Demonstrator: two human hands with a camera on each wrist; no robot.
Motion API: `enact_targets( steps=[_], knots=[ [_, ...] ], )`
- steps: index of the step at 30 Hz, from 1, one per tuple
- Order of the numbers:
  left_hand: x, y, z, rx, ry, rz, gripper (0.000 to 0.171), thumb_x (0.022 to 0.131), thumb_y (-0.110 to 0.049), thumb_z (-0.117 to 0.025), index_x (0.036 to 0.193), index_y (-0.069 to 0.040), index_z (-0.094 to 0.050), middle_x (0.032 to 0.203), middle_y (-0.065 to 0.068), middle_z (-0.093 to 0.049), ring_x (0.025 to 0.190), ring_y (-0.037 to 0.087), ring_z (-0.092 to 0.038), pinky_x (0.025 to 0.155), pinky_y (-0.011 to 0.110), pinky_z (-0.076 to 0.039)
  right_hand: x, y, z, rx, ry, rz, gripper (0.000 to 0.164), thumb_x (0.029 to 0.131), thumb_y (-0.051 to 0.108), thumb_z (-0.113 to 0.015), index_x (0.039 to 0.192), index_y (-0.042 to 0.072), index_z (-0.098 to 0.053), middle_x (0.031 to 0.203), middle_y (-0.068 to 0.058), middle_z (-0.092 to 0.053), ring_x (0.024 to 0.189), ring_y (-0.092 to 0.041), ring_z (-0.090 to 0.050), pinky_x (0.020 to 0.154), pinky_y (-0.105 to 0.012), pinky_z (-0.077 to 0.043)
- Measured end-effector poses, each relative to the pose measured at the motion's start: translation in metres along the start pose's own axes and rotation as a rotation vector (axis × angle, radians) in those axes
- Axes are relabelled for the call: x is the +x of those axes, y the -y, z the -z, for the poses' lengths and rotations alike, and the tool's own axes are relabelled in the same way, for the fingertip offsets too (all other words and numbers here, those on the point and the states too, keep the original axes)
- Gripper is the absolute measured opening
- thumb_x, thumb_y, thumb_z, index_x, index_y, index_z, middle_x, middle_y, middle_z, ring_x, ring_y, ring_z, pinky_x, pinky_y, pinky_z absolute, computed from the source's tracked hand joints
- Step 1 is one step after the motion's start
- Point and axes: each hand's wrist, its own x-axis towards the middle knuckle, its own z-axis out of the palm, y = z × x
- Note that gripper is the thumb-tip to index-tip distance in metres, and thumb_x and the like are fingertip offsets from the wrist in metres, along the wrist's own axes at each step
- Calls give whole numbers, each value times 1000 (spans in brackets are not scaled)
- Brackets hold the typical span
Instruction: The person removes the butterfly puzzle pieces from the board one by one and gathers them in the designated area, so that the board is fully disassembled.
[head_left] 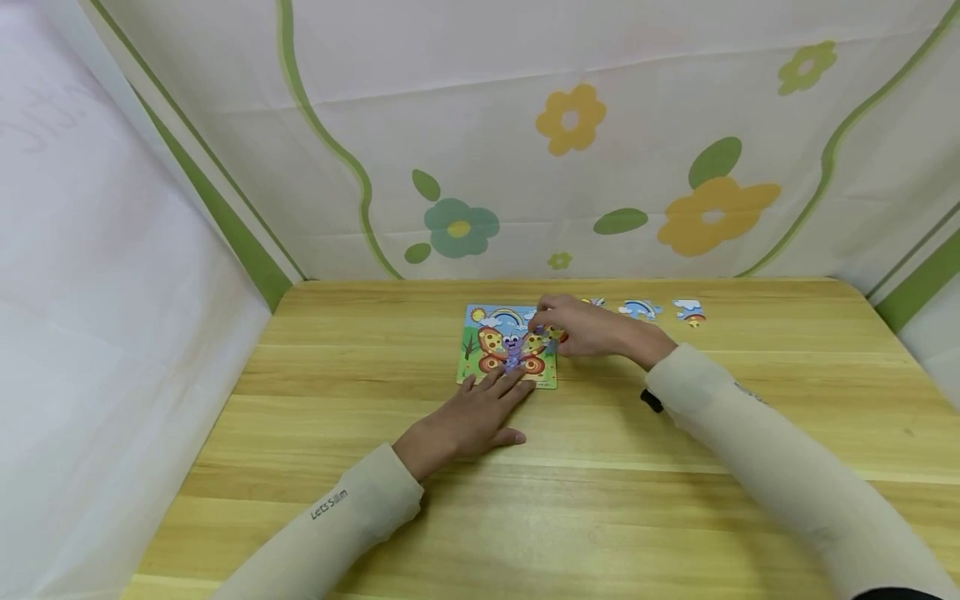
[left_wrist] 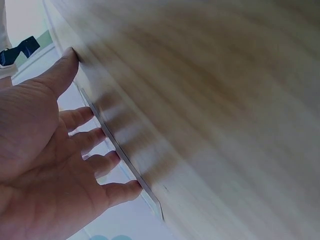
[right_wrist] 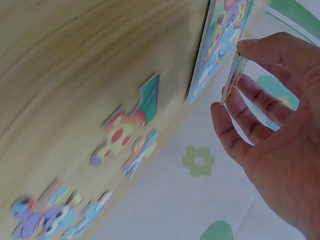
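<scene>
Fingers of right hand [head_left: 588, 325] pinch thin multicoloured jigsaw piece [right_wrist: 233, 76] at right side of square butterfly-printed puzzle board [head_left: 468, 368]; left hand [head_left: 472, 417], fingers spread, touches its near edge (yellow wood-grain table [head_left: 600, 500], white floral cloth [head_left: 637, 142] behind).

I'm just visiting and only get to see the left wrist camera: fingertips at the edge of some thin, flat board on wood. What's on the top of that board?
Observer: From the head view, the board carries a bright picture with a purple-bodied butterfly in the middle.
Visitor: How pretty! And what goes on over to the right, where I can't see?
Observer: The right wrist view shows the right hand pinching a puzzle piece.
Visitor: Are there any others lying about?
Observer: Yes, in the head view several loose pieces lie on the table, to the right of the board.
</scene>
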Motion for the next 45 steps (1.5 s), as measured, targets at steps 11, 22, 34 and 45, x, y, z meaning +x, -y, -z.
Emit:
enact_targets(
  steps=[11, 22, 34, 45],
  knots=[
    [0, 1, -1, 2, -8, -8, 76, 107, -51, -53, 169, -22, -22, 178, 2, -12, 164, 32, -15, 127, 63, -23, -36, -22, 12, -7, -43, -63, 49, 89, -11, -67, 135, 7, -68, 137, -19, -57, 119, -36, -60, 86, -44, -55],
    [-1, 2, -2, -5, -16, -7, 76, 106, -50, -54, 169, -22, -22, 178, 3, -13, 164, 33, -15, 127, 64, -23, -79, -50, 26, 18, -78, -146, 52, 87, -11, -64, 137, 4, -66, 136, -20, -58, 114, -36, -59, 78, -40, -48],
    [0, 3, -3, 9, -24, -8, 76, 106, -49, -56, 169, -21, -24, 178, 4, -15, 164, 33, -17, 126, 64, -25, -130, -90, 22, -24, -149, -185, 48, 85, -16, -64, 130, 0, -69, 129, -22, -63, 116, -41, -62, 85, -48, -59],
    [-1, 4, -4, -1, -21, -4, 75, 107, -49, -55, 169, -21, -24, 178, 4, -15, 164, 33, -16, 126, 64, -24, -147, -107, 9, -67, -168, -154, 49, 80, -22, -62, 122, 1, -72, 125, -21, -67, 116, -43, -63, 85, -51, -55]
  ],
)
